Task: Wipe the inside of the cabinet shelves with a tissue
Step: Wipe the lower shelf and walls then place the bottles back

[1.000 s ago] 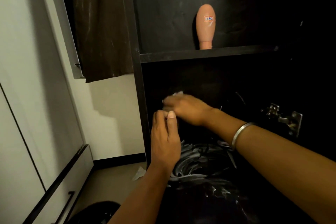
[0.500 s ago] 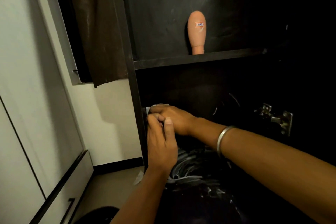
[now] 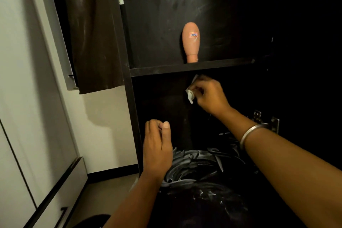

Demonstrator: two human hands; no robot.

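A dark cabinet stands open in front of me, with an upper shelf board [image 3: 194,67] across it. My right hand [image 3: 210,95] grips a crumpled white tissue [image 3: 190,95] high in the lower compartment, just under that board, against the back panel. My left hand [image 3: 157,147] hovers lower, near the cabinet's left side panel [image 3: 132,116], fingers curled with the thumb up and nothing in it. The lower shelf surface [image 3: 196,163] carries white dusty streaks.
A peach egg-shaped object [image 3: 191,41] with a small label stands on the upper shelf. A metal hinge [image 3: 266,120] sits on the right inside wall. A brown cloth [image 3: 92,29] hangs at upper left. White drawers [image 3: 37,190] and wall lie to the left.
My right hand has lifted the tissue from the left corner up and right, to just below the upper shelf. My left hand has come apart from it and stayed low.
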